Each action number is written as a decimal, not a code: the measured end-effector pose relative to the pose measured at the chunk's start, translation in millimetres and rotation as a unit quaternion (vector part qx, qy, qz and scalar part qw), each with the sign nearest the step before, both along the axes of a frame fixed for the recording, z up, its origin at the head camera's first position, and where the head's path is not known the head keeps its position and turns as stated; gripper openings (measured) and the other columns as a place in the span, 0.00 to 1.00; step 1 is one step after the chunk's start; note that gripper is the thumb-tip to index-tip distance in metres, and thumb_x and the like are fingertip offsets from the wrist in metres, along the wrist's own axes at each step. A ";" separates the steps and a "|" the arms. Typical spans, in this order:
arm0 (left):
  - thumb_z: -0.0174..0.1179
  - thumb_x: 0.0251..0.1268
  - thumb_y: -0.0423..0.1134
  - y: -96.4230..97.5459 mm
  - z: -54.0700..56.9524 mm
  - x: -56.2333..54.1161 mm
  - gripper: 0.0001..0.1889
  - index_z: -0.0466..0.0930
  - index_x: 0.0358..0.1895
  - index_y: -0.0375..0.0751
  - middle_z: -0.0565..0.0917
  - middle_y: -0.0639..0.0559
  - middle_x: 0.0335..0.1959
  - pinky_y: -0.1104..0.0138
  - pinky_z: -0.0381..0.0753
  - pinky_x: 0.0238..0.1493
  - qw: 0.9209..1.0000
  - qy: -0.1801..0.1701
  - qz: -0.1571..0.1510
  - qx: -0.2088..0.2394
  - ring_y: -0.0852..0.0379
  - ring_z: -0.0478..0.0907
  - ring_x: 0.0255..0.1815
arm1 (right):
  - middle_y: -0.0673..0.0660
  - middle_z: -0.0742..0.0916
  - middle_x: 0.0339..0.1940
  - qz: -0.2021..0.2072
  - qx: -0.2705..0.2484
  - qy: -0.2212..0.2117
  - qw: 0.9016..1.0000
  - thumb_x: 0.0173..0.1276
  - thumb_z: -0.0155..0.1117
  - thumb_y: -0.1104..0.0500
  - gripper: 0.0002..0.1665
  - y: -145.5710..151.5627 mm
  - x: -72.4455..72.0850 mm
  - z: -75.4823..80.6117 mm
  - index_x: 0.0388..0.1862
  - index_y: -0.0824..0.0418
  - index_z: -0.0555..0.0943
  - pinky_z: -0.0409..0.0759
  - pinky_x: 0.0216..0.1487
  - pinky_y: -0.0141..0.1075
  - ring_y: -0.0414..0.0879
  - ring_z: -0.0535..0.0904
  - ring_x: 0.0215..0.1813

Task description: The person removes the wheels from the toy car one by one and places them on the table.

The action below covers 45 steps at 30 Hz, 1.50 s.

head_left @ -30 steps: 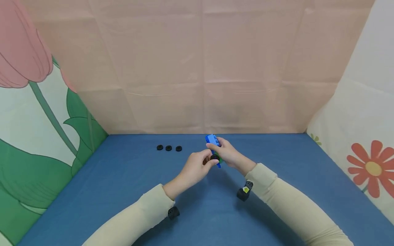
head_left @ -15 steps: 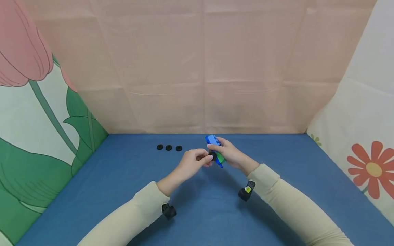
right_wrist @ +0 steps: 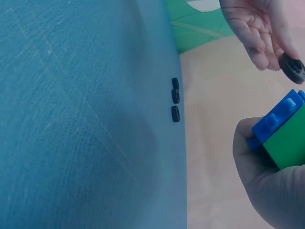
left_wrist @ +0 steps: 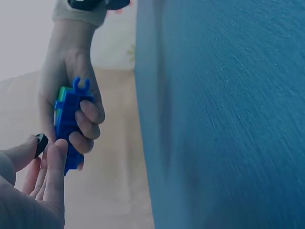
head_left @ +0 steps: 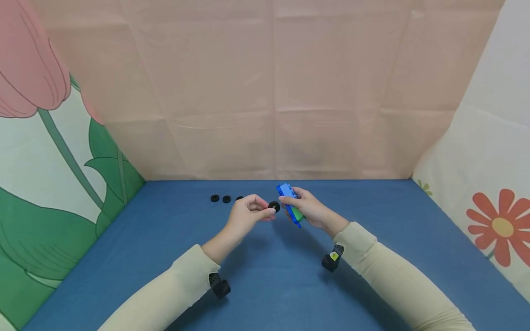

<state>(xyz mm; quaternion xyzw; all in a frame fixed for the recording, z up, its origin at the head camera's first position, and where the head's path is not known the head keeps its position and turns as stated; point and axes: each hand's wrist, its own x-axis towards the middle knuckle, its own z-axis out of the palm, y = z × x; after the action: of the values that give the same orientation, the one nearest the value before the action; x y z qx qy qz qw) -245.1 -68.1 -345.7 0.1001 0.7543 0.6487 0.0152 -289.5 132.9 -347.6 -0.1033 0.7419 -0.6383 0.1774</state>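
Observation:
Between thumb and fingers, my left hand [head_left: 245,214] pinches a small black toy wheel [head_left: 274,207], held just left of the toy and apart from it. My right hand [head_left: 310,209] grips a blue and green toy vehicle body [head_left: 285,189] above the table, tilted. In the left wrist view the body's blue underside [left_wrist: 70,114] shows a hook-like end, with right-hand fingers curled round it. The right wrist view shows its green block [right_wrist: 288,143] and blue side pegs, the pinched wheel [right_wrist: 292,68] close by.
Three more black wheels [head_left: 226,199] lie in a row on the blue table [head_left: 178,230], left of the hands; my left hand partly covers the nearest. A beige backdrop [head_left: 269,92] rises behind the table, with flower-printed sheets at both sides.
My left hand has drawn the black wheel leftward, away from the toy vehicle body, leaving a gap. The right hand still holds the body, nearly in place.

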 end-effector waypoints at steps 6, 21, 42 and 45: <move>0.69 0.58 0.37 -13.6 -2.2 -1.8 0.11 0.81 0.42 0.38 0.88 0.41 0.37 0.58 0.84 0.51 0.999 -0.024 0.026 0.015 0.47 0.88 0.38 | 0.59 0.80 0.46 0.002 -0.002 -0.001 1.000 0.73 0.59 0.50 0.35 -0.5 0.2 -3.4 0.70 0.63 0.59 0.82 0.43 0.42 0.47 0.78 0.35; 0.67 0.62 0.43 -82.5 -6.9 -15.7 0.21 0.79 0.55 0.37 0.88 0.52 0.39 0.57 0.83 0.53 0.994 -0.066 0.083 -0.015 0.52 0.87 0.40 | 0.56 0.79 0.42 0.007 -0.018 -0.027 0.999 0.73 0.59 0.50 0.37 -0.4 2.5 -8.1 0.72 0.62 0.56 0.81 0.38 0.38 0.47 0.76 0.35; 0.63 0.66 0.41 -184.6 -28.4 -66.9 0.24 0.74 0.61 0.34 0.87 0.50 0.36 0.59 0.81 0.56 0.966 -0.136 0.217 -0.032 0.59 0.87 0.36 | 0.56 0.80 0.40 0.006 -0.012 -0.040 0.999 0.71 0.60 0.52 0.33 -2.6 5.4 -8.9 0.69 0.59 0.61 0.81 0.37 0.39 0.47 0.76 0.32; 0.63 0.66 0.39 -189.8 -32.5 -74.5 0.23 0.74 0.61 0.34 0.82 0.59 0.29 0.62 0.82 0.53 0.960 -0.151 0.234 -0.019 0.62 0.86 0.33 | 0.57 0.80 0.39 0.010 -0.012 -0.039 0.999 0.71 0.60 0.52 0.33 -3.3 5.0 -7.8 0.69 0.60 0.61 0.81 0.36 0.38 0.47 0.76 0.32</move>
<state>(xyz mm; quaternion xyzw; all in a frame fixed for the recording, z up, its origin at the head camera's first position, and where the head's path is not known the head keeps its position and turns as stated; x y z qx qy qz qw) -319.7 -257.9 -378.2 -0.1783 0.7581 0.6269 -0.0215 -284.5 129.7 -355.4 -0.0880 0.7255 -0.6489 0.2118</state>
